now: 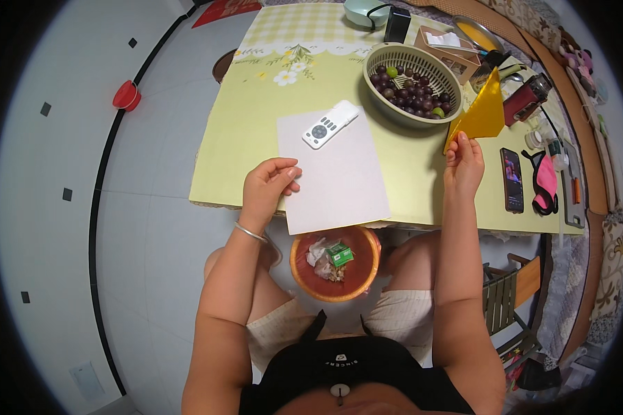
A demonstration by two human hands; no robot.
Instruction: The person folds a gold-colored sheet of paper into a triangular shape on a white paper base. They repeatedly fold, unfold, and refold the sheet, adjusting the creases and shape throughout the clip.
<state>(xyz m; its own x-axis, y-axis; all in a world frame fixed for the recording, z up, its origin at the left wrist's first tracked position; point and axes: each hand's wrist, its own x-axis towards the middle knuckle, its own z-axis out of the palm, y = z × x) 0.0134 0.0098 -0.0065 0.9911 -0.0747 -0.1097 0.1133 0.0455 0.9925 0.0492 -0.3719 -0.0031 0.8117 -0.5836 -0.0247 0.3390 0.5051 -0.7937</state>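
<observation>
Here, a gold sheet (488,114) was pinched by the right hand (465,164); the left hand (266,183), half-curled, empty, was held by white paper (340,187).

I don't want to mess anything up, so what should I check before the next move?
1. Gold sheet held by the right hand: ok, pinched near its lower end.
2. Left hand free: ok, seems to hold nothing.
3. White sheet bare: not ok, a white remote lies on it.
4. White sheet fully on the table: not ok, its near edge overhangs.
5. Grapes inside the colander: ok.
6. Gold sheet clear of the colander: cannot tell from this view.
</observation>
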